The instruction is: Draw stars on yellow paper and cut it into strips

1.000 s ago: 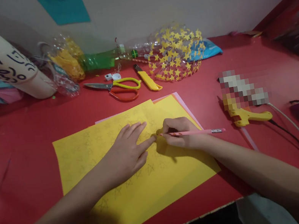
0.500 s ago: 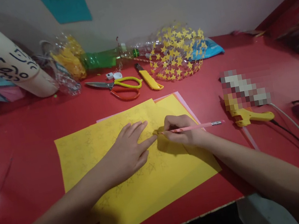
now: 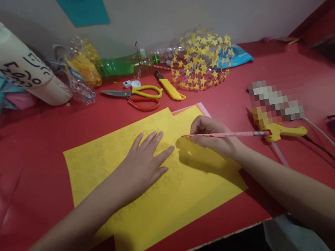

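Yellow paper [image 3: 148, 219] lies on the red tabletop, with rows of small pencil-drawn stars on it. Flat on this paper rests my left hand [image 3: 143, 160], fingers spread and nothing in it. My right hand [image 3: 214, 134] pinches a pink pencil [image 3: 230, 134] whose eraser end points right. The pencil's tip is at the fingertips, just right of my left index finger; a shadow lies below, and the hand looks slightly raised from the paper. Under the yellow paper, edges of pink paper [image 3: 205, 110] and orange paper show.
Behind the paper lie scissors [image 3: 146, 97] and a yellow utility knife [image 3: 170, 88]. A star-covered clear plastic piece [image 3: 201, 61], a green bottle [image 3: 121, 65] and a white tumbler [image 3: 20, 65] stand along the wall. A yellow glue gun [image 3: 280, 130] with its cord is at right.
My right hand has moved up and right with the pencil, away from my left fingertips. The paper has shifted slightly in view; my left hand's fingers are a bit more spread.
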### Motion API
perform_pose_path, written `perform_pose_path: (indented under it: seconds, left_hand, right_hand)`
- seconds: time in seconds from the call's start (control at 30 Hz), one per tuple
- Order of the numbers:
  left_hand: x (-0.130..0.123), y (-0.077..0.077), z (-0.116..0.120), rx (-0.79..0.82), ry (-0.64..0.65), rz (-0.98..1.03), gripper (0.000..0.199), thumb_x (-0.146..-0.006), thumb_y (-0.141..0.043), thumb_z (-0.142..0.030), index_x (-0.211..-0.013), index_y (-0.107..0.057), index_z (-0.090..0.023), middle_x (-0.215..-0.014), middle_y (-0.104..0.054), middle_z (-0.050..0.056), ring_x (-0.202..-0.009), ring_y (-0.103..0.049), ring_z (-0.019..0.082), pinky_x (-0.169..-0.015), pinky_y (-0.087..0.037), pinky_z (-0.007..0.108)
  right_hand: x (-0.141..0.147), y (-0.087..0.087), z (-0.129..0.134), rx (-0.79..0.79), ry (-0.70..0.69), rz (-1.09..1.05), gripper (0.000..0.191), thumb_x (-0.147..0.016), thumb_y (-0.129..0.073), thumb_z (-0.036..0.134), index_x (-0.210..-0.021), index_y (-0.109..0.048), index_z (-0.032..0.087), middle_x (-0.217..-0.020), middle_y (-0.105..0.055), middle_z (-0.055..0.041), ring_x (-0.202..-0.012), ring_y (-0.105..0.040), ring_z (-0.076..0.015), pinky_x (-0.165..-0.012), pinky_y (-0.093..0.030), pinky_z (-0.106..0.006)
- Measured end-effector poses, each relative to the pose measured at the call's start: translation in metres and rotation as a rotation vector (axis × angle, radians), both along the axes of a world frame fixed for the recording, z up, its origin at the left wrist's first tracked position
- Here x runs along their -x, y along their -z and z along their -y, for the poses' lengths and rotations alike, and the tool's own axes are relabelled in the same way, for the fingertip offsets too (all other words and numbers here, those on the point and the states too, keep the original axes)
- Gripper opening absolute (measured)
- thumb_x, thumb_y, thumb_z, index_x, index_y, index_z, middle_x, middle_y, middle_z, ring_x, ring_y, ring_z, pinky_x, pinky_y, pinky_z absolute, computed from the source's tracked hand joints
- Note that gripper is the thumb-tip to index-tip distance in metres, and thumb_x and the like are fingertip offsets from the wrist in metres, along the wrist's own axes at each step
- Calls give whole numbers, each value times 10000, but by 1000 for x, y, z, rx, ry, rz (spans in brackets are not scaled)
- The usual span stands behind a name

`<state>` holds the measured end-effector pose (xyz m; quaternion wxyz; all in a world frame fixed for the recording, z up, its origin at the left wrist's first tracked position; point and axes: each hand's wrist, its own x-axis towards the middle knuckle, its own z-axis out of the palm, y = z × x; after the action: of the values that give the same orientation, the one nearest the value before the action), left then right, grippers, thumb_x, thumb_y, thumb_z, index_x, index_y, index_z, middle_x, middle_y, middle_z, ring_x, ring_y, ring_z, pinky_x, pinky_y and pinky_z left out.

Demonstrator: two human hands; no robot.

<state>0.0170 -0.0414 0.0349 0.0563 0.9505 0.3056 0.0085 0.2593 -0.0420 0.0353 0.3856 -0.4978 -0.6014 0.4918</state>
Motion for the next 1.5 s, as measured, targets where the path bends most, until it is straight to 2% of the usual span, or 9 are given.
perform_pose_path:
  seconds: [0.13, 0.27, 0.33, 0.47, 0.6, 0.73, 0.93, 1.23, 1.5]
  left_hand:
    - [-9, -20, 19, 51, 73, 1, 268, -977, -451, -206, -1184, -607, -138, -1212, -604, 160, -1054, -590, 277, -891, -466, 420]
    - [-17, -25, 37, 66, 141, -57, 332, -953, -314, -68, -1043, -629, -124, -1007, -646, 121, -882, -597, 234, -755, -488, 354]
    - [-19, -22, 44, 17, 150, -112, 384, -882, -304, 7, -1052, -629, -105, -1025, -659, 138, -910, -601, 251, -756, -490, 363]
    - [-23, -15, 53, -41, 121, -147, 510, -798, -297, 39, -1225, -563, -44, -1220, -635, 205, -958, -628, 260, -772, -503, 370]
    - [-25, -9, 58, 29, 81, -137, 559, -791, -282, 9, -1296, -517, -41, -1383, -526, 251, -918, -660, 272, -668, -510, 352]
    - [-25, -5, 58, 136, 32, -121, 583, -786, -306, -13, -1318, -520, -117, -1471, -453, 213, -765, -667, 212, -593, -496, 307]
    - [-23, -2, 58, 157, 41, -173, 660, -763, -296, -10, -1390, -476, -108, -1476, -433, 239, -614, -646, 179, -455, -437, 276]
    - [-22, -1, 60, 183, 11, -113, 732, -759, -278, 10, -1466, -394, -139, -1364, -558, 212, -620, -632, 197, -512, -492, 316]
    - [-29, -8, 56, 146, 60, -275, 702, -708, -359, 9, -1384, -484, -129, -1476, -445, 213, -614, -623, 171, -448, -409, 264]
  right_hand:
    - [-1, -17, 4, -24, -115, 75, 86, -749, -625, 250, -779, -582, 182, -675, -544, 24, -563, -447, -86, -499, -324, -230]
    - [4, -24, 11, 148, -176, 67, 124, -809, -577, 275, -743, -506, 196, -593, -535, 38, -511, -457, -85, -484, -341, -234]
    - [5, -18, 14, 152, -179, 73, 93, -790, -572, 242, -757, -496, 200, -581, -536, 46, -500, -449, -79, -480, -338, -225]
    - [5, 0, 13, 14, -194, 116, 47, -720, -582, 207, -746, -551, 184, -634, -538, 33, -540, -428, -78, -485, -310, -219]
    - [6, 10, 12, -8, -109, 126, 38, -702, -554, 188, -707, -517, 197, -609, -515, 44, -524, -394, -73, -479, -281, -220]
    - [8, 11, 13, -44, -79, 165, 83, -701, -558, 194, -653, -491, 202, -577, -499, 47, -517, -383, -74, -470, -275, -228]
    - [7, 14, 14, -78, -113, 181, 121, -738, -573, 189, -657, -485, 205, -570, -489, 53, -508, -377, -72, -469, -285, -233]
    - [6, 13, 14, -78, -156, 179, 123, -752, -571, 202, -664, -486, 208, -564, -474, 59, -498, -364, -70, -464, -281, -226]
    - [9, 13, 13, -74, -135, 172, 130, -753, -573, 220, -654, -490, 203, -554, -468, 57, -502, -365, -70, -468, -283, -236]
